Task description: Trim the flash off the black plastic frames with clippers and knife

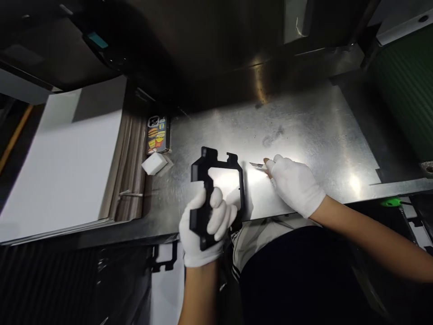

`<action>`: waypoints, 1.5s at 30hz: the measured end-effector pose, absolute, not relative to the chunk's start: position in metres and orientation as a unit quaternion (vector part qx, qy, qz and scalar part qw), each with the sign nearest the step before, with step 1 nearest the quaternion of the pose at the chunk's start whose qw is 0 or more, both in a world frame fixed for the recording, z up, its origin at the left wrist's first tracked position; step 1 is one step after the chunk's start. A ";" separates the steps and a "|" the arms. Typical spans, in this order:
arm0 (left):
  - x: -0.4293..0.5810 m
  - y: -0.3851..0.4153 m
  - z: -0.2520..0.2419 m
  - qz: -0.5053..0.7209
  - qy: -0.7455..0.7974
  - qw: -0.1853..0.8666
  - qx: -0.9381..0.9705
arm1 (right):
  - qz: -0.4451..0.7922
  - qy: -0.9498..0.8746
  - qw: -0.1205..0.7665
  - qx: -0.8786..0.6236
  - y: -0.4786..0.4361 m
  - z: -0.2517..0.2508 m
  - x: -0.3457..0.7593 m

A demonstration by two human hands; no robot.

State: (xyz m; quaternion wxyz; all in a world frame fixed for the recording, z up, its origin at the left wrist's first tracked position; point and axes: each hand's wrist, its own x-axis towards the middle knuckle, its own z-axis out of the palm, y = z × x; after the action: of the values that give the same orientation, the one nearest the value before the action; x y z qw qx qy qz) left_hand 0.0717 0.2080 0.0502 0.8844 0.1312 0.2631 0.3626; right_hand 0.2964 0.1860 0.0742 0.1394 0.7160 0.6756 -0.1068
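My left hand [206,225], in a white glove, is wrapped round one side of a black plastic frame [241,180] with a rectangular opening. The frame is held upright and tilted above the metal worktop [216,131]. My right hand [293,180], also gloved in white with bare fingertips showing at the thumb and index finger, pinches a small knife [259,166]. Its thin blade points left towards the frame, a short gap away from it. The knife's handle is mostly hidden by my fingers.
A tall stack of white sheets [74,171] fills the left of the worktop. Beside it lie a phone in a sticker-covered case [158,134] and a white block [154,163]. Another black frame [165,266] is below the front edge. A green ribbed belt [406,85] is at right.
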 end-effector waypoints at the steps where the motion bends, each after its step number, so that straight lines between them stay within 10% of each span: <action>1: 0.065 0.203 0.047 0.388 0.227 0.888 0.097 | -0.111 0.670 0.123 0.724 0.183 0.072 0.299; 5: 0.053 0.176 0.032 0.490 0.045 0.869 -0.052 | -0.150 0.687 -0.136 0.698 0.163 0.064 0.290; 10: 0.073 0.147 0.024 0.521 -0.103 0.836 -0.138 | -0.662 0.372 -0.535 0.370 0.140 0.048 0.246; 14: 0.080 0.143 0.030 0.498 -0.169 0.841 -0.124 | -0.747 0.302 -0.519 0.284 0.127 0.036 0.235; 19: 0.065 0.145 0.046 0.470 0.042 0.881 0.029 | -0.405 0.437 -0.495 0.633 0.098 0.038 0.260; 25: 0.061 0.139 0.071 0.433 0.107 0.835 0.322 | -0.227 0.580 -0.403 0.671 0.105 0.067 0.262; 29: 0.060 0.134 0.067 0.458 0.012 0.859 0.231 | -0.470 0.513 -0.339 0.633 0.129 0.064 0.256; 33: 0.056 0.133 0.056 0.500 -0.068 0.856 0.114 | -0.789 0.225 -0.489 0.297 0.129 0.040 0.244; 45: 0.056 0.125 0.046 0.520 -0.060 0.850 0.061 | -0.797 0.040 -0.574 0.183 0.112 0.028 0.213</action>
State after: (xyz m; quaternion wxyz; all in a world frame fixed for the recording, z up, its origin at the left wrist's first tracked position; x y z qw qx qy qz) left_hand 0.0563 0.1248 0.0464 0.8500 0.0612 -0.0599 0.5198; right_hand 0.2129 0.1116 0.0283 -0.5735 0.1830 0.0402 -0.7975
